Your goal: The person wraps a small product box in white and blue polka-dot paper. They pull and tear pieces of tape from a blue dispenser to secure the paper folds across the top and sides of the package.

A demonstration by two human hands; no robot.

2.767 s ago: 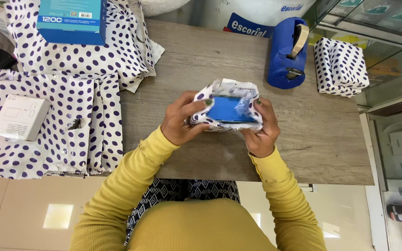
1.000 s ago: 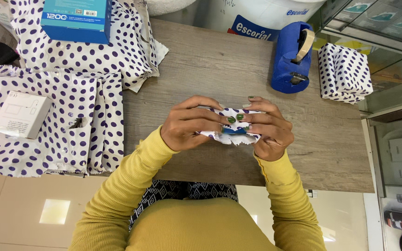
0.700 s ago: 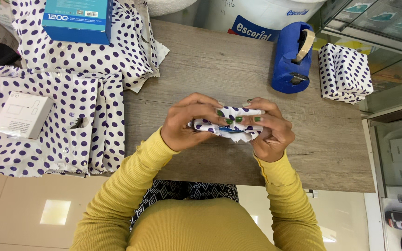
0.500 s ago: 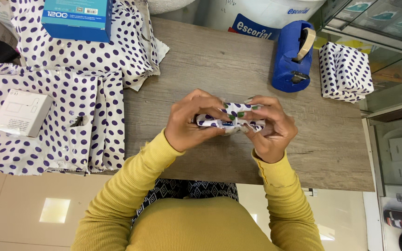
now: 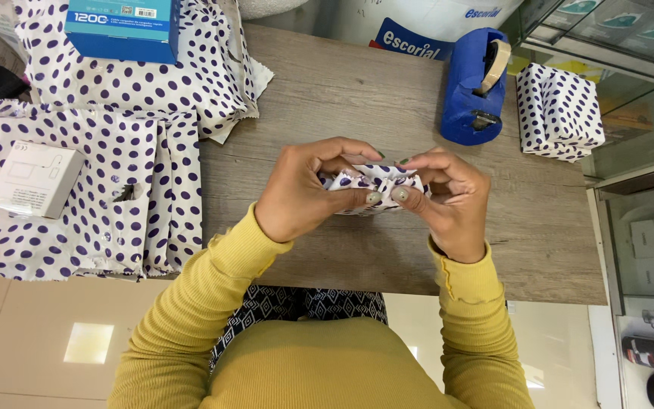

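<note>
Both hands meet over the middle of the wooden table (image 5: 539,227). Between them is a small box wrapped in white paper with purple dots (image 5: 372,183). My left hand (image 5: 304,189) grips its left end, thumb pressed on the near side. My right hand (image 5: 448,197) grips its right end, fingers curled over the top and thumb next to the left thumb. The paper is pinched shut around the box, and the box itself is hidden.
A blue tape dispenser (image 5: 472,87) stands at the back. To its right sits a wrapped dotted parcel (image 5: 558,112). Sheets of dotted paper (image 5: 115,189) cover the left, with a small white box (image 5: 35,178) and a blue box (image 5: 123,29) on them.
The paper was open around a blue box; now it is folded shut over it and no blue shows. Both hands have drawn closer together over the parcel.
</note>
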